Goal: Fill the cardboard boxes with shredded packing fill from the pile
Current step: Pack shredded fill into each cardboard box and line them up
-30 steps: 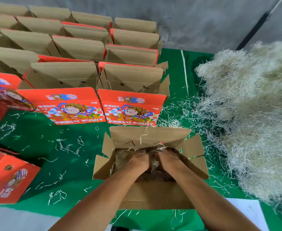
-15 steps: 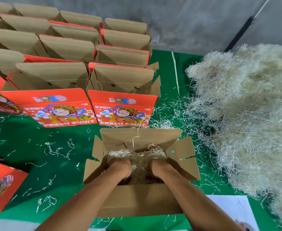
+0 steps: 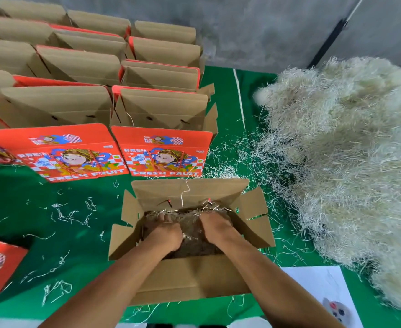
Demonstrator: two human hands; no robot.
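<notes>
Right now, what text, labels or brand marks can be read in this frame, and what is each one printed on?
"FRESH FRUIT": bottom edge of the right red box.
"FRESH FRUIT", first letters cut off: the left red box.
Large characters above each cartoon figure: too blurred to read.
Small white tag at each panel's upper right: too small to read.
White sheet, bottom right: nothing legible.

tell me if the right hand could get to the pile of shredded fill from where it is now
Probably yes. The right hand is down in the open box pressing fill, and the pile of shredded fill lies on that same side with only the box's side flap between them to lift over.
</notes>
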